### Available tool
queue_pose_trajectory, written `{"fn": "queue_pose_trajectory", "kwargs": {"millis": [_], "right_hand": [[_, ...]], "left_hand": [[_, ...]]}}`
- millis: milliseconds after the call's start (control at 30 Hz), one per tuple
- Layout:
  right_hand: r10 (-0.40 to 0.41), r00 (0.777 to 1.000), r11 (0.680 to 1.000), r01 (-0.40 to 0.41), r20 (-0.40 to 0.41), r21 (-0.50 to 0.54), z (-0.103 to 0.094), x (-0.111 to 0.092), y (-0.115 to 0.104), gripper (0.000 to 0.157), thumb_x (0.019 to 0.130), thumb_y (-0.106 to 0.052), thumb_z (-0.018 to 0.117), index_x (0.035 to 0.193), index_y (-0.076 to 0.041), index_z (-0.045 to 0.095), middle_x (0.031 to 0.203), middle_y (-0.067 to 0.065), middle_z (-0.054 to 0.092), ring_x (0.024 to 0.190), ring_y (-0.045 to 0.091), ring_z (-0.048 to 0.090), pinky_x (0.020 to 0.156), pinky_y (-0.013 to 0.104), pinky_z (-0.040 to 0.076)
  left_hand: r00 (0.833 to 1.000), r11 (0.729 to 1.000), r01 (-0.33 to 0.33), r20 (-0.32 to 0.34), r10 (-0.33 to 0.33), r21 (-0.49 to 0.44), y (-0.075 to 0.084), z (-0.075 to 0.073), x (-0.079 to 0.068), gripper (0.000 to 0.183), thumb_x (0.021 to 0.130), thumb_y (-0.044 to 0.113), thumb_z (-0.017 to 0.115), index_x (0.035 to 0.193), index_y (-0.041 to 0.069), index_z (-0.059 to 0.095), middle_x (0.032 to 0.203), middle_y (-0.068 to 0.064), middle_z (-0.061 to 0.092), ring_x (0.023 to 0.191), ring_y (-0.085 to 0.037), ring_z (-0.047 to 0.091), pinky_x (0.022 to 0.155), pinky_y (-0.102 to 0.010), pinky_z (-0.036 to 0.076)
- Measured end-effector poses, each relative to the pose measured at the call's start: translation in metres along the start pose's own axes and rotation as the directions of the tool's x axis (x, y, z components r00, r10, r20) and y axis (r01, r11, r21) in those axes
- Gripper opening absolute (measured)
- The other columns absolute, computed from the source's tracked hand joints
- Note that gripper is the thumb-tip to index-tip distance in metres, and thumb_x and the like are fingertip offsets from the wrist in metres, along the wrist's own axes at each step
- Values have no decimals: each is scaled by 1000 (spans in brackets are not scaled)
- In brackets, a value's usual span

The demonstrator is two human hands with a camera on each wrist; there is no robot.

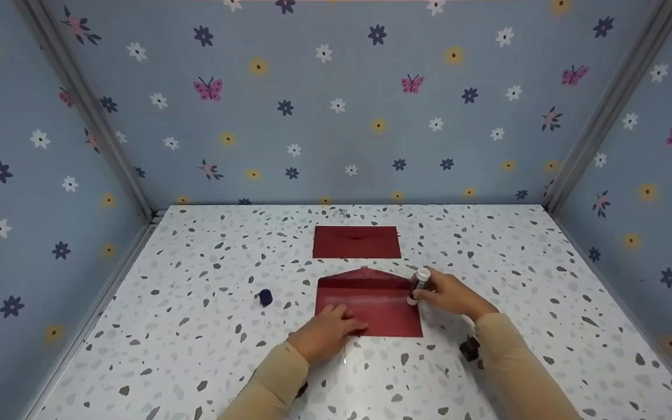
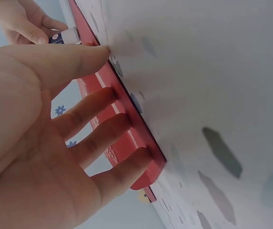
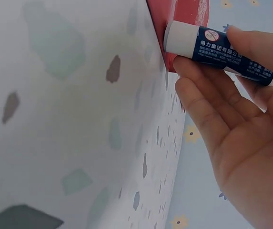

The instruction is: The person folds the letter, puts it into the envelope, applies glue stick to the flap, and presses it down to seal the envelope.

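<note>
A red envelope lies on the table with its flap raised toward the far side. My left hand rests its fingertips on the envelope's near left part, fingers fairly straight, as the left wrist view also shows. In my right hand I grip a glue stick, dark blue with white ends, between thumb and fingers. Its lower white end meets the envelope's right side. A whitish streak runs across the envelope below the flap's fold, and the flap's edge looks coated with white.
Beyond the open envelope lies a second red envelope, its flap folded down. A dark blue cap stands to the left on the speckled white table. Flower-patterned walls enclose the table's back and sides.
</note>
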State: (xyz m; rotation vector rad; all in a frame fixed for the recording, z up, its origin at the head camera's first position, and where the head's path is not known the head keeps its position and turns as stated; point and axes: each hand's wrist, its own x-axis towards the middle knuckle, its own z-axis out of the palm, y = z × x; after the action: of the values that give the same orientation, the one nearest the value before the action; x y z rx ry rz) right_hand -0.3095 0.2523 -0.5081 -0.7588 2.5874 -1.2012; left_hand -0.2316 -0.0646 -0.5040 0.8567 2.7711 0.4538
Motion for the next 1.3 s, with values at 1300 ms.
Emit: {"fn": "queue_pose_trajectory", "kwargs": {"millis": [1300], "right_hand": [[61,974,828,72,-217,556,-7,-7,-40,31,100,-23,64,116,-2,47,110,21,58,94,38,66,87,42,55]], "left_hand": [[981,947,40,-168,-98,-320,-22,-7,12,15,96,25,67,106,16,72,100,3,54,93,-14,55,86,-38,50]]}}
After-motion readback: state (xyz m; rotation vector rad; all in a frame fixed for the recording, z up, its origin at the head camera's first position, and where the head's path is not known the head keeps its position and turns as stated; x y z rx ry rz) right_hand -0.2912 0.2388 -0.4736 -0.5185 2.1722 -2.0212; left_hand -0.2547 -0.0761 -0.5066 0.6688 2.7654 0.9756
